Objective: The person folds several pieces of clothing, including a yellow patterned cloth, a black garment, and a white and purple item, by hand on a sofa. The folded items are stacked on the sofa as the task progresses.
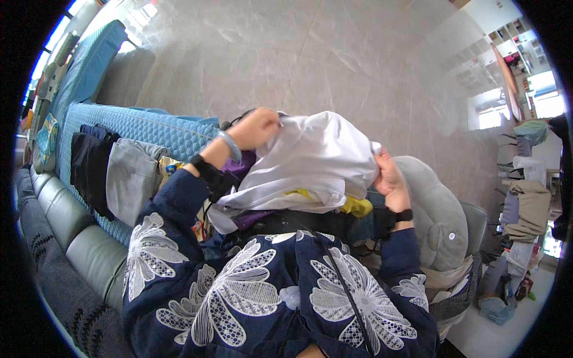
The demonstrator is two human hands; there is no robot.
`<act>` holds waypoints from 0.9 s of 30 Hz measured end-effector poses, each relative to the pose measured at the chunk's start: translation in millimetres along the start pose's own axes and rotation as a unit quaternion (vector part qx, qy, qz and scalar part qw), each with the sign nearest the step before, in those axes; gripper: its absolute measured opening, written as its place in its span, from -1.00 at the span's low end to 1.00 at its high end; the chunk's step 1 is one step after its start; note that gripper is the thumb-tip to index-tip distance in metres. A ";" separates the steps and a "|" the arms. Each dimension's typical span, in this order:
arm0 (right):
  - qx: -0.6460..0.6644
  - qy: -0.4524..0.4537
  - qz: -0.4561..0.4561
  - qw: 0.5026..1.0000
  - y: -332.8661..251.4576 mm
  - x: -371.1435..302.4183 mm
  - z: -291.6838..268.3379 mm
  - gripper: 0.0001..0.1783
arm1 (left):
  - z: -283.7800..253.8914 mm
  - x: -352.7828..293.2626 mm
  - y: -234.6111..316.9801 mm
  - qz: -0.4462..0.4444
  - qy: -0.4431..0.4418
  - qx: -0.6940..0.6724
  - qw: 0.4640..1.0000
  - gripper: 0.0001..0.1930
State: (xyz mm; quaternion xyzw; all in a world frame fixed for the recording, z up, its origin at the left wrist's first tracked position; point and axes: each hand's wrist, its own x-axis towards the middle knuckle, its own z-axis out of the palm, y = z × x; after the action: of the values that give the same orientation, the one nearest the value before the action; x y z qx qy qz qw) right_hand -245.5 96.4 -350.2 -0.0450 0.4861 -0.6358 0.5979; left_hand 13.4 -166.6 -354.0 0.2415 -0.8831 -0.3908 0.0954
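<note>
A white garment (316, 155) of smooth cloth is stretched between my two hands above my lap. Its near edge hangs in folds. My left hand (261, 126) is closed on its far left corner, with a pale bangle on that wrist. On the right side my right hand (389, 174) pinches the garment's edge between thumb and fingers. A yellow cloth (356, 206) shows under its near right part. Purple cloth (240, 166) lies beneath it at the left, partly hidden by my left forearm. I cannot tell what kind of garment the white one is.
On the left, a folded grey garment (128, 179) and a folded black garment (89, 170) lie on a light blue quilted sofa cover (152, 128). A grey plush cushion (433, 209) sits by my right arm. Grey tiled floor (250, 65) stretches ahead.
</note>
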 end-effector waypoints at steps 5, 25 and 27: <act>-0.119 -0.014 -0.185 0.975 -92.0 -34.8 30.6 -0.72 | -128.4 2.9 48.3 -0.091 0.014 -0.254 0.963 -0.86; -0.506 -0.212 0.117 0.828 -3.5 -76.6 11.5 -0.65 | -78.9 -163.4 -3.0 -0.193 -0.336 -0.059 0.920 -0.71; -0.610 -0.177 0.100 0.766 6.9 -73.0 -2.3 -0.71 | -74.0 -164.6 -22.0 -0.178 -0.290 0.025 0.940 -0.72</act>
State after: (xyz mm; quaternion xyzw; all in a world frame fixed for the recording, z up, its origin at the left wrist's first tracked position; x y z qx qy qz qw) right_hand -221.4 157.7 -317.8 -0.4626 0.6590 -0.1228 0.5802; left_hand 190.0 -144.5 -316.8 0.2731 -0.8249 -0.4321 -0.2416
